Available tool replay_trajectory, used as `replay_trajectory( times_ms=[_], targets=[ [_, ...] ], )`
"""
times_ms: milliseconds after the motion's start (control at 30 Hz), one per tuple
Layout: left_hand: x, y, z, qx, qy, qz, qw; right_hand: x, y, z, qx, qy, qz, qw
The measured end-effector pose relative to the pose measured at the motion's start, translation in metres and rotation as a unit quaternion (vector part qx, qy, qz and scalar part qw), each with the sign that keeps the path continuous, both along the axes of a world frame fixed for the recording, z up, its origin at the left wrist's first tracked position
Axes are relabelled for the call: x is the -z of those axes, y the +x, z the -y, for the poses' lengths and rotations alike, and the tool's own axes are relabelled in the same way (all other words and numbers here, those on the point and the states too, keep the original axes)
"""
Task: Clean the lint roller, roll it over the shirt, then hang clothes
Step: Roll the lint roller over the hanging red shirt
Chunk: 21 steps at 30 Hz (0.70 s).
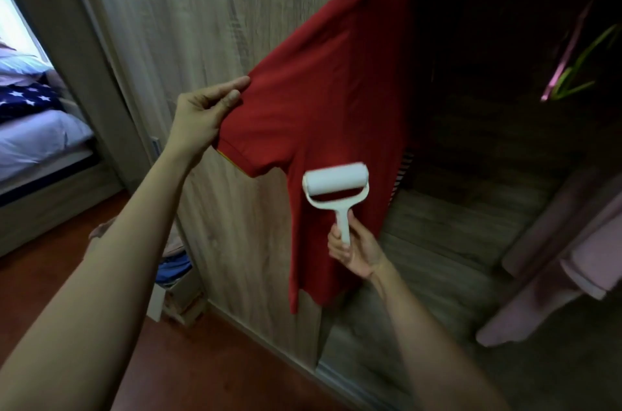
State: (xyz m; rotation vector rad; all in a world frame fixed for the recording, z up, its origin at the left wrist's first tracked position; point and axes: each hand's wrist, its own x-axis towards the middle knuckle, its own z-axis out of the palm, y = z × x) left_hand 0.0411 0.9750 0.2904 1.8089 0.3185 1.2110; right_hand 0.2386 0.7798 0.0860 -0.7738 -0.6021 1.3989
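Two hands: left [202, 111] pinches shirt [330, 91], right [356, 249] grips lint roller [335, 179].

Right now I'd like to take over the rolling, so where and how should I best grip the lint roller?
Probably grip the lint roller by its straight handle, coming from below: it points down, while the drum on top faces the red shirt. The right hand grips it there.

Your roller [335, 180] is smeared by blur. The top of the shirt [336, 91] at 1 o'clock sinks into darkness; you cannot tell what holds it. The hangers [572, 74] at 2 o'clock are blurred. At 4 o'clock the edge cuts a pink garment [555, 276].
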Motion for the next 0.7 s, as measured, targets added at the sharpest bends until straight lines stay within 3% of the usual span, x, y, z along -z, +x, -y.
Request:
replay_trajectory(
  times_ms=[167, 300, 400, 567, 700],
  targets=[
    [-0.001, 0.003, 0.001, -0.005, -0.013, 0.0, 1.0, -0.065, 0.022, -0.021, -0.023, 0.087, 0.027, 0.996],
    [-0.001, 0.004, -0.004, -0.013, 0.003, -0.011, 1.0, -0.037, 0.022, -0.014, -0.059, 0.106, -0.061, 0.991],
    [-0.001, 0.004, -0.005, -0.018, 0.012, -0.008, 1.0, -0.059, 0.034, -0.019, -0.091, 0.159, -0.129, 0.975],
    [-0.004, 0.006, -0.005, -0.025, 0.007, -0.013, 1.0, -0.144, 0.062, -0.033, 0.035, 0.172, -0.107, 0.979],
    [-0.005, 0.007, -0.003, -0.026, -0.001, -0.016, 1.0, -0.123, 0.052, -0.039, 0.03, 0.187, -0.19, 0.963]
  ],
)
